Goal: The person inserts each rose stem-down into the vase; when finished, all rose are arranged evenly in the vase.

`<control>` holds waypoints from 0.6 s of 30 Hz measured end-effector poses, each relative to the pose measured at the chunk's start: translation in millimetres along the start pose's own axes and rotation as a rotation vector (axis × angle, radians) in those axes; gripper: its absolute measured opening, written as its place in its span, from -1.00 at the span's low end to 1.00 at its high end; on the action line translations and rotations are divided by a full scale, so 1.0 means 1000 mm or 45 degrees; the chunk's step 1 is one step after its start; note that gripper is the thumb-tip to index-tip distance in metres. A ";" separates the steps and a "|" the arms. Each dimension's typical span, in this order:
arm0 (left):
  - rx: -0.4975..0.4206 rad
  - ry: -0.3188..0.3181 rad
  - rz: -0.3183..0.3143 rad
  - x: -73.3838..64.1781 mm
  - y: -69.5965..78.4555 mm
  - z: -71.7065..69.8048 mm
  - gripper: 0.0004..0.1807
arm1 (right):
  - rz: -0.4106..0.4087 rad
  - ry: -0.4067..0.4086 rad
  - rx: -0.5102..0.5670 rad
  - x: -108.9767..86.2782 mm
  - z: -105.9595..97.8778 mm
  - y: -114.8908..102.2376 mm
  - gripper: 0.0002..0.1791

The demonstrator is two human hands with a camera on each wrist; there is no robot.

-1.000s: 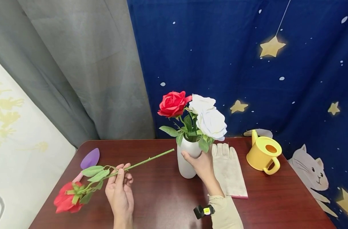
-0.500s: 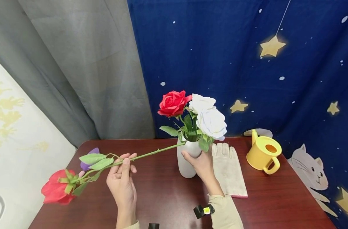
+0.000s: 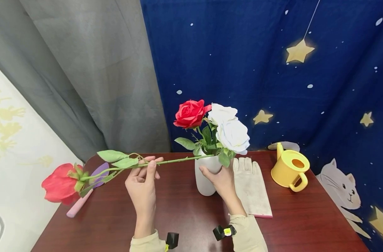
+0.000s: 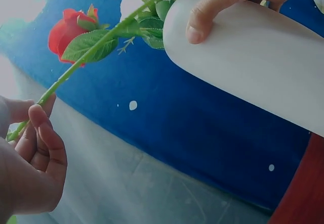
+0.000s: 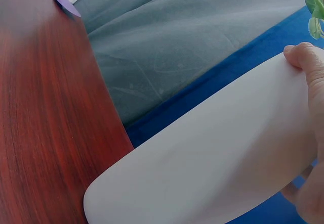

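Observation:
My left hand pinches the green stem of a red rose between thumb and fingers. The rose lies nearly level, its bloom out to the left and its bare stem end overlapping the vase mouth in the head view. A white vase stands on the table, and my right hand grips its right side near the top, thumb across the front. In the vase are another red rose and two white roses with green leaves. The left wrist view shows the pinched stem slanting toward the vase rim.
Beside the vase on the right lies a pale work glove. A yellow watering can stands farther right. Behind the held bloom lies a purple trowel with a pink handle. Grey and blue curtains hang behind the dark red table.
My left hand has moved right and up with the red rose, bringing its stem end over to the vase mouth. The stem is now closer to level. My right hand stays on the vase.

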State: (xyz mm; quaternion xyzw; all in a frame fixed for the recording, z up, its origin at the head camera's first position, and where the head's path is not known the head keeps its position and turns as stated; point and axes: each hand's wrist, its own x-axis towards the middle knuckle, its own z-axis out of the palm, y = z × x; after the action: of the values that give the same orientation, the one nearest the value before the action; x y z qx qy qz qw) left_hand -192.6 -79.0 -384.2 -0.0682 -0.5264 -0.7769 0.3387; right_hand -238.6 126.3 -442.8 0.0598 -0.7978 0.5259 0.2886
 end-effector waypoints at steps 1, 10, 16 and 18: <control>0.007 -0.012 0.016 0.001 0.000 0.002 -0.80 | 0.001 0.002 -0.004 0.000 0.000 0.000 0.04; 0.102 -0.076 0.122 0.008 0.004 0.016 -0.85 | 0.011 -0.008 0.006 -0.001 0.002 0.000 0.02; 0.154 -0.100 0.114 0.013 0.009 0.023 -0.83 | 0.003 0.004 -0.004 -0.001 0.002 0.001 -0.01; 0.190 -0.115 0.136 0.014 0.010 0.025 -0.84 | 0.003 0.006 -0.008 -0.001 0.001 0.001 -0.01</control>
State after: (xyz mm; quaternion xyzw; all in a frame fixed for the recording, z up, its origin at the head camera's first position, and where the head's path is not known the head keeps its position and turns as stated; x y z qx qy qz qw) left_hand -204.0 -66.0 -359.4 -0.1058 -0.5930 -0.7125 0.3599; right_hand -238.8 125.7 -444.5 0.0567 -0.7988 0.5239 0.2902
